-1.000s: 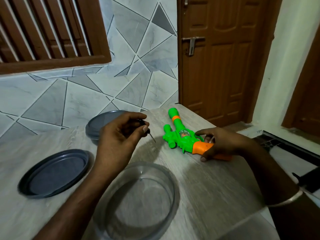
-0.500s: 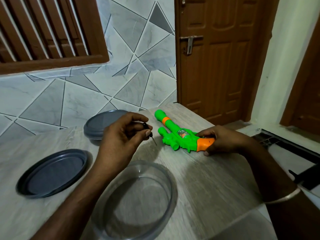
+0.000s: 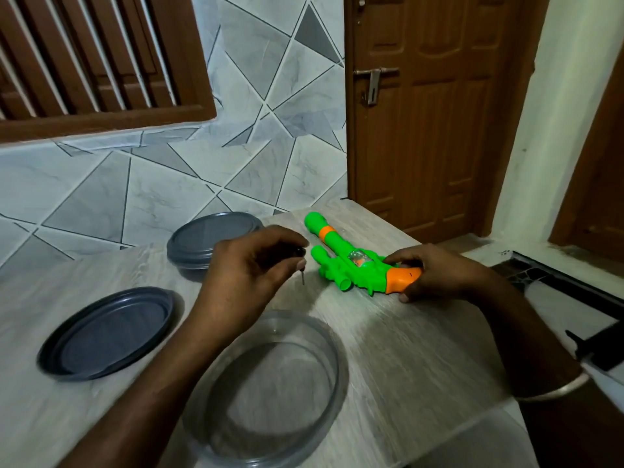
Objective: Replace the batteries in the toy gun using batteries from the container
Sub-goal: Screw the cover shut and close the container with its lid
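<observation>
A green toy gun (image 3: 351,265) with an orange grip lies on the table (image 3: 398,359), barrel pointing to the far left. My right hand (image 3: 435,270) grips its orange handle end. My left hand (image 3: 248,275) hovers just left of the gun and pinches a small screwdriver (image 3: 301,270) with a dark handle, its thin metal tip pointing down. A clear round container (image 3: 270,386) stands near me in the middle; I see no batteries in it.
A dark grey lid (image 3: 108,332) lies upturned at the left. A second container with a grey lid (image 3: 206,239) stands at the back by the tiled wall. The table's right edge drops off toward a wooden door (image 3: 422,113).
The right hand has swung the gun so its barrel points further left, and shifted along the orange handle. The left hand has turned the screwdriver tip from slanting right to pointing down.
</observation>
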Tool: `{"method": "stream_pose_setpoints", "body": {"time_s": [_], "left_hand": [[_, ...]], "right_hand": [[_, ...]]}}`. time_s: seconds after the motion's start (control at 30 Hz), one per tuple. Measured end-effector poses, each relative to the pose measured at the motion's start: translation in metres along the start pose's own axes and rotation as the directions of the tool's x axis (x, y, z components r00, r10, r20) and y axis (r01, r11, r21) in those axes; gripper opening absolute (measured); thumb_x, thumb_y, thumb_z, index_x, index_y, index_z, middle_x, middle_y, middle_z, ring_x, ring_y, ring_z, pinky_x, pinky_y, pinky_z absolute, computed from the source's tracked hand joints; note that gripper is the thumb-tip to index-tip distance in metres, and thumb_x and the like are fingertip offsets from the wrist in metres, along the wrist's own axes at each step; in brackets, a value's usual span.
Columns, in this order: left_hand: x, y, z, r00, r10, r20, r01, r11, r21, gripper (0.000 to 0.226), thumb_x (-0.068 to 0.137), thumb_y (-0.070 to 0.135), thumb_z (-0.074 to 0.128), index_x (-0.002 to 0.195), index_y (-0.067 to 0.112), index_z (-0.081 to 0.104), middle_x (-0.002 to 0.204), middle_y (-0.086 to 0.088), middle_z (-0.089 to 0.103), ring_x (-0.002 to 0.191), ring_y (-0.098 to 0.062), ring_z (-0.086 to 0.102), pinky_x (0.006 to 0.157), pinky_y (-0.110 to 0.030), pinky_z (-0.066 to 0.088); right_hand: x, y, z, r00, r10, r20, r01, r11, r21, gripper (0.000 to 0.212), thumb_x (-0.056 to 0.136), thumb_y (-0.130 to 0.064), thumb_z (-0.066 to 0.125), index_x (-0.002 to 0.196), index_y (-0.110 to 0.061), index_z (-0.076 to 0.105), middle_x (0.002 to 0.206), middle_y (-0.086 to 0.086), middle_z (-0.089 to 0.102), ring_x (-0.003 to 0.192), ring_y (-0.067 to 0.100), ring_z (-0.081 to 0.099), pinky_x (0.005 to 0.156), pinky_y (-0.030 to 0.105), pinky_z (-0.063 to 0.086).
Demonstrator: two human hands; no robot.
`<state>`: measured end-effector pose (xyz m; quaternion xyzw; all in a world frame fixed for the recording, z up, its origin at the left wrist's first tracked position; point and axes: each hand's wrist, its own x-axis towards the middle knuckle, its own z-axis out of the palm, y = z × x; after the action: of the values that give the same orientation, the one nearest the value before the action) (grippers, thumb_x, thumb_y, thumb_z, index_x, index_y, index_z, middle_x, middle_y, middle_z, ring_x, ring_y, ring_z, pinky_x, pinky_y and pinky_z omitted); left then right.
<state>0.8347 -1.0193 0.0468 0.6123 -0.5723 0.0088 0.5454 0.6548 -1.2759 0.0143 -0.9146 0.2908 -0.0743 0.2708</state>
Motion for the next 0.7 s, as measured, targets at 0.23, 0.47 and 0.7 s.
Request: {"method": "stream_pose_setpoints", "body": {"time_s": [0.23,0.47,0.7], "left_hand": [[0.001,0.023,0.028,0.871,0.265,0.413,-0.396,0.876,0.274,0.022,0.090,0.015,0.069,0.110,0.021,0.078,0.106,0.007,0.078,0.092,-0.007,0.073,0.082,-0.030,0.059],[0.008,0.031,0.062,0.662,0.032,0.749,-0.452,0.814,0.365,0.027,0.095,0.009,0.064,0.117,0.019,0.076,0.112,-0.001,0.076,0.101,-0.020,0.070,0.088,-0.038,0.055],[0.009,0.033,0.083,0.538,-0.147,0.830,-0.451,0.782,0.431,0.029,0.094,0.009,0.065,0.116,0.025,0.074,0.114,0.005,0.073,0.100,-0.016,0.069,0.089,-0.037,0.056]], "right_hand": [[-0.012,-0.008,0.003,0.991,-0.033,-0.127,0.034,0.999,0.007,0.077,0.068,-0.014,0.090,0.136,-0.033,0.058,0.145,0.002,0.039,0.132,0.019,0.038,0.092,0.019,0.029],[-0.021,-0.014,0.009,0.976,-0.107,-0.190,0.119,0.991,0.056,0.075,0.068,-0.005,0.086,0.133,-0.031,0.060,0.139,0.001,0.043,0.117,0.005,0.037,0.089,0.016,0.028],[-0.015,-0.006,0.024,0.968,-0.113,-0.226,0.130,0.989,0.063,0.071,0.067,-0.005,0.086,0.130,-0.029,0.063,0.136,0.003,0.050,0.113,0.006,0.041,0.074,-0.005,0.028]]}}
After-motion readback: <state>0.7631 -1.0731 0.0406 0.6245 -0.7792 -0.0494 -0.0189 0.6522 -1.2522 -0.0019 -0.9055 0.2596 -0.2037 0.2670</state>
